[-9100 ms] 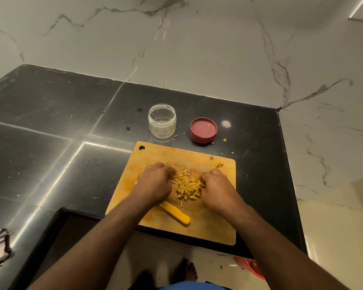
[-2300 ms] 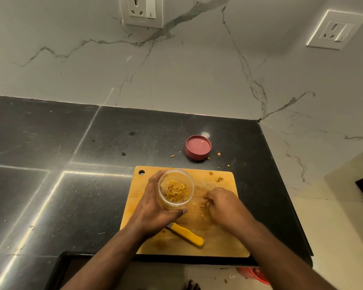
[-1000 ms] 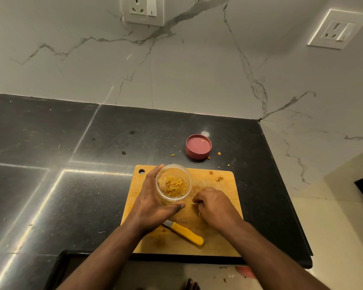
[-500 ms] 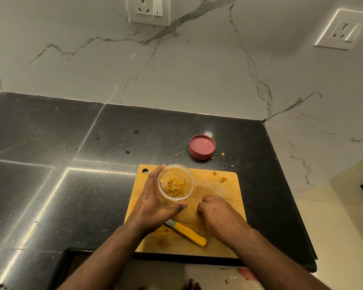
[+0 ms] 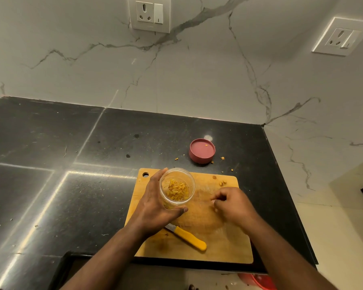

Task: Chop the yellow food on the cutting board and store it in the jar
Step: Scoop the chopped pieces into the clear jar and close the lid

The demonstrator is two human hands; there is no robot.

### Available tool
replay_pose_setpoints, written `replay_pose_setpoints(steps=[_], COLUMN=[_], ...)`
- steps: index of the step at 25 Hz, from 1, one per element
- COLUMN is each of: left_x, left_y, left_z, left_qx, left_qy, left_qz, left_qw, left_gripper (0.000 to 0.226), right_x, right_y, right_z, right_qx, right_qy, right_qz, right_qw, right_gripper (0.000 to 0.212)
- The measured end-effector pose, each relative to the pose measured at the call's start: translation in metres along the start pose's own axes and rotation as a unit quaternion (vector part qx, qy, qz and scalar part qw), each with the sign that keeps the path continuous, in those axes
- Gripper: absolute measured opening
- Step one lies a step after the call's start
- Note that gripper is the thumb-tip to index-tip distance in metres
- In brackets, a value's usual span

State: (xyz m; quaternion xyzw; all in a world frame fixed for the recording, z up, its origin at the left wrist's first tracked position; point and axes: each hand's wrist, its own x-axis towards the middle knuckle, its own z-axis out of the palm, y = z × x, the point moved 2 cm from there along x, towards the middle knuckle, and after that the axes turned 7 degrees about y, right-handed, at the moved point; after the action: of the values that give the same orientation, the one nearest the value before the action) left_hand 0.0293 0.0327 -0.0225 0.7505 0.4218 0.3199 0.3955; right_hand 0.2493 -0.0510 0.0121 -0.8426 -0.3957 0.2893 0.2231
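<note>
**Jar in left hand, right hand pinching over board**

Rectangular wooden cutting board (image 5: 224,243), pale orange, scuffed and knife-scored, hanging hole at far left corner. It lies on a glossy black stone countertop (image 5: 50,164) with fine pale speckles. Behind: white marble-look wall with grey veins (image 5: 197,76), two white switch sockets (image 5: 148,14); no readable markings.

Left hand (image 5: 153,208) wraps a clear round plastic jar (image 5: 177,187), thumb at near side, fingers round the far side, mouth tilted toward camera. Chopped yellow food (image 5: 176,190), thin slivers, sits inside the jar. A few crumbs remain at the board's far right edge.

Right hand (image 5: 232,204) hovers over the board beside the jar, fingers curled, tips drawn together; blurred, cannot tell if anything is pinched.

Yellow-handled paring knife (image 5: 189,237) lies on board, blade under left wrist. Round dull-red plastic lid (image 5: 202,150) rests upturned on the counter beyond the board.
</note>
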Motion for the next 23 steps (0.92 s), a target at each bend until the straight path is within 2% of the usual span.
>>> replay_pose_setpoints(steps=[1,3,5,7,9,10,11,13,14,17,18,21,23], left_x=[0.000,0.001,0.002,0.003,0.004,0.005,0.005,0.005,0.006,0.006,0.006,0.007,0.008], left_y=[0.000,0.000,0.000,0.001,0.003,0.004,0.005,0.007,0.007,0.005,0.005,0.006,0.006], left_z=[0.000,0.001,0.002,0.005,0.008,0.009,0.010,0.011,0.011,0.011,0.011,0.011,0.008], left_qx=[0.002,0.006,0.005,0.002,-0.003,-0.006,-0.008,-0.013,-0.015,-0.010,-0.011,-0.021,-0.019], left_qy=[-0.002,-0.009,-0.016,-0.021,-0.026,-0.029,-0.034,-0.038,-0.036,-0.030,-0.031,-0.032,-0.021], left_qz=[-0.001,-0.003,-0.007,-0.007,-0.008,-0.011,-0.014,-0.016,-0.015,-0.019,-0.020,-0.024,-0.023], left_qw=[1.000,1.000,1.000,1.000,1.000,0.999,0.999,0.999,0.999,0.999,0.999,0.999,0.999], left_gripper=[0.111,0.111,0.111,0.112,0.112,0.112,0.113,0.113,0.113,0.113,0.112,0.111,0.111], right_x=[-0.002,-0.013,-0.023,-0.034,-0.046,-0.048,-0.050,-0.048,-0.045,-0.042,-0.041,-0.030,-0.004], right_y=[-0.001,-0.015,-0.037,-0.062,-0.083,-0.089,-0.092,-0.092,-0.090,-0.088,-0.087,-0.084,-0.079], right_z=[-0.007,-0.019,-0.032,-0.045,-0.046,-0.038,-0.026,-0.015,-0.018,-0.039,-0.040,-0.030,-0.035], right_qx=[0.137,0.356,0.436,0.382,0.203,0.106,0.015,-0.073,-0.055,0.065,0.081,0.055,0.092], right_qy=[-0.011,-0.043,-0.057,-0.014,0.085,0.104,0.087,0.039,0.049,0.152,0.147,0.048,0.084], right_qz=[0.052,0.113,0.074,-0.056,-0.226,-0.287,-0.317,-0.309,-0.304,-0.309,-0.306,-0.271,-0.234], right_qw=[0.989,0.927,0.895,0.922,0.949,0.947,0.944,0.948,0.950,0.937,0.937,0.960,0.964], right_gripper=[0.014,0.014,0.016,0.014,0.013,0.013,0.016,0.023,0.023,0.014,0.014,0.026,0.028])
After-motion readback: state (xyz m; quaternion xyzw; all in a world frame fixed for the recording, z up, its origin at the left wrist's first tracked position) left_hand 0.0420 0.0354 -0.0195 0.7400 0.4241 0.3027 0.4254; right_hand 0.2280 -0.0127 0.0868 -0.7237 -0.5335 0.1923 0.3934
